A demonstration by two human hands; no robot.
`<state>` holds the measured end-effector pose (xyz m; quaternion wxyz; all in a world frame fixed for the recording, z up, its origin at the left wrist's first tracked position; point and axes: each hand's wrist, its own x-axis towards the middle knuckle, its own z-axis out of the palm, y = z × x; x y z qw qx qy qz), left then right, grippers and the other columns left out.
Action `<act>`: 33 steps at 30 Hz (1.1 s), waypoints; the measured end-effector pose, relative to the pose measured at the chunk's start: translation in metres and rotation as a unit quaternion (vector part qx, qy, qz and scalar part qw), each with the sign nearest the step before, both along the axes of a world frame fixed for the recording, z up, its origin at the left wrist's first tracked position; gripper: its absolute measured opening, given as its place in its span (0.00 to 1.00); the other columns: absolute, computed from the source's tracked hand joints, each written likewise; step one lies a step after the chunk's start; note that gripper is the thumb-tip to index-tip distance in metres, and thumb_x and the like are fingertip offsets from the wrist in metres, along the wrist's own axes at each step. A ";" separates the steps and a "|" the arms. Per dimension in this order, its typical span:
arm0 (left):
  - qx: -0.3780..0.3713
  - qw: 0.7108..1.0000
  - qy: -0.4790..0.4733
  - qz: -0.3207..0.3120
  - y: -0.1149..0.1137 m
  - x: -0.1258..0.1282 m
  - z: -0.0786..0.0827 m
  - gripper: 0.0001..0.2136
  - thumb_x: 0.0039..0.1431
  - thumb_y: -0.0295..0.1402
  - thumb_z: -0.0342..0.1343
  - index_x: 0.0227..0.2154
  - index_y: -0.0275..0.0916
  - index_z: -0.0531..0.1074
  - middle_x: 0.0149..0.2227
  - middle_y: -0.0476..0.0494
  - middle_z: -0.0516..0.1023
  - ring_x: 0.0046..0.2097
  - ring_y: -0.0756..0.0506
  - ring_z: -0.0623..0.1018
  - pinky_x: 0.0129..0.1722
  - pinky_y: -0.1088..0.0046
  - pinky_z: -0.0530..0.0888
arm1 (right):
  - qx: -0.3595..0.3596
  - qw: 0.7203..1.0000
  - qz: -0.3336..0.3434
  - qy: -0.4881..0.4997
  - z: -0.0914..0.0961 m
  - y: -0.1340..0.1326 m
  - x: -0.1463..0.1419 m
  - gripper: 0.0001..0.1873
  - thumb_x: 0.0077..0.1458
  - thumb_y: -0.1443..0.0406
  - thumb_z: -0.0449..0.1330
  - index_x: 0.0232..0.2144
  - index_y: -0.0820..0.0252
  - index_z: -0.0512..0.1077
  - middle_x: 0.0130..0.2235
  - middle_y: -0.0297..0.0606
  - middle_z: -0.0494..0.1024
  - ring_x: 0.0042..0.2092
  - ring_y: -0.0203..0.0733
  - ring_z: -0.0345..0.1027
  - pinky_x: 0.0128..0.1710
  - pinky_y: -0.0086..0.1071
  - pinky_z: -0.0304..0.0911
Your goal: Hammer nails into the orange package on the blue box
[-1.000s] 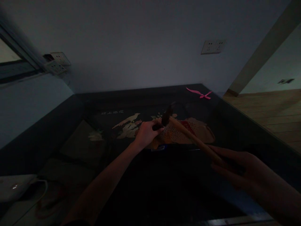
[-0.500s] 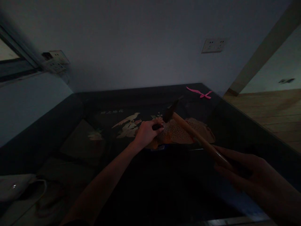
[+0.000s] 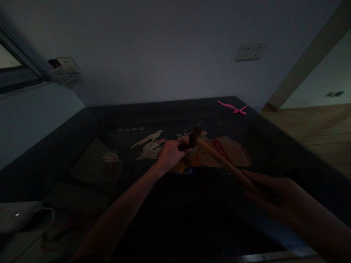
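Observation:
The scene is very dark. My right hand grips the wooden handle of a hammer, whose dark head is down near my left hand. My left hand is closed on a small dark object that I cannot make out, held on the dark table right under the hammer head. Beneath both lies a speckled orange and tan picture with white bird shapes under the tabletop's surface.
A pink ribbon lies at the table's far right corner. A white device with a cable sits at the near left. Wall sockets are on the back wall, more sockets at left. Wooden floor stretches right.
The hammer head rose slightly half a second ago and has come back down next to my left hand's fingers. My left hand has stayed in place.

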<state>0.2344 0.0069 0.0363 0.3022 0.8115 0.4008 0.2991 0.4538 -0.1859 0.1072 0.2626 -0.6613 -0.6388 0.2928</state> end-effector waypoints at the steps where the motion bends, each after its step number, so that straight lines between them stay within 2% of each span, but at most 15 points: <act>1: 0.000 1.000 -0.003 -0.003 0.000 0.000 0.000 0.04 0.54 0.29 0.60 0.33 0.39 0.78 0.35 0.46 0.82 0.38 0.45 0.80 0.41 0.70 0.74 | -0.006 1.000 0.000 -0.004 0.000 0.000 0.000 0.26 0.54 0.57 0.57 0.53 0.62 0.74 0.32 0.40 0.83 0.31 0.50 0.77 0.29 0.36 0.75; 5: 0.005 1.000 -0.014 -0.004 0.001 0.000 -0.002 0.04 0.54 0.29 0.60 0.33 0.39 0.78 0.37 0.45 0.82 0.39 0.46 0.80 0.42 0.70 0.74 | 0.012 1.000 -0.026 0.000 0.000 -0.003 0.001 0.25 0.53 0.56 0.58 0.50 0.58 0.76 0.33 0.39 0.84 0.28 0.47 0.77 0.25 0.33 0.74; 10: -0.008 1.000 -0.012 -0.006 0.000 0.000 -0.002 0.06 0.54 0.29 0.60 0.35 0.39 0.78 0.36 0.47 0.82 0.37 0.46 0.80 0.41 0.71 0.74 | 0.005 1.000 -0.005 0.017 -0.001 -0.003 -0.001 0.25 0.52 0.59 0.58 0.52 0.60 0.76 0.40 0.42 0.84 0.36 0.52 0.79 0.33 0.37 0.76; 13: -0.015 1.000 -0.019 0.000 -0.001 0.000 -0.002 0.08 0.54 0.29 0.60 0.38 0.39 0.78 0.37 0.46 0.82 0.37 0.46 0.80 0.39 0.71 0.74 | -0.005 1.000 0.010 0.015 -0.001 -0.001 -0.004 0.25 0.53 0.59 0.58 0.52 0.60 0.75 0.40 0.42 0.84 0.37 0.52 0.79 0.35 0.38 0.76; 17: -0.003 1.000 -0.019 0.008 -0.001 0.001 -0.002 0.04 0.54 0.30 0.60 0.33 0.39 0.78 0.34 0.46 0.82 0.36 0.46 0.80 0.39 0.71 0.73 | 0.010 1.000 0.000 0.021 -0.003 -0.002 -0.004 0.25 0.55 0.58 0.58 0.54 0.56 0.74 0.41 0.40 0.84 0.37 0.51 0.79 0.33 0.37 0.76; 21: -0.003 1.000 -0.011 -0.001 0.000 0.001 -0.002 0.05 0.54 0.29 0.60 0.34 0.39 0.78 0.36 0.46 0.82 0.37 0.45 0.80 0.40 0.70 0.73 | 0.008 1.000 0.002 0.021 -0.005 -0.002 -0.003 0.25 0.54 0.59 0.59 0.54 0.56 0.73 0.42 0.40 0.84 0.39 0.51 0.79 0.37 0.39 0.76; 28: 0.001 1.000 -0.017 -0.003 -0.002 0.000 0.001 0.03 0.55 0.28 0.60 0.32 0.39 0.77 0.35 0.47 0.82 0.36 0.47 0.80 0.41 0.71 0.74 | 0.001 0.998 -0.045 0.048 -0.008 -0.010 0.000 0.26 0.55 0.52 0.60 0.54 0.53 0.74 0.29 0.36 0.83 0.41 0.52 0.78 0.38 0.38 0.75; 33: 0.000 1.000 -0.003 -0.001 -0.001 0.000 0.000 0.05 0.54 0.29 0.60 0.34 0.38 0.78 0.36 0.45 0.82 0.37 0.45 0.80 0.40 0.70 0.74 | -0.027 0.998 -0.016 0.057 -0.012 -0.005 -0.001 0.25 0.57 0.55 0.59 0.55 0.55 0.72 0.43 0.38 0.83 0.42 0.51 0.77 0.39 0.36 0.74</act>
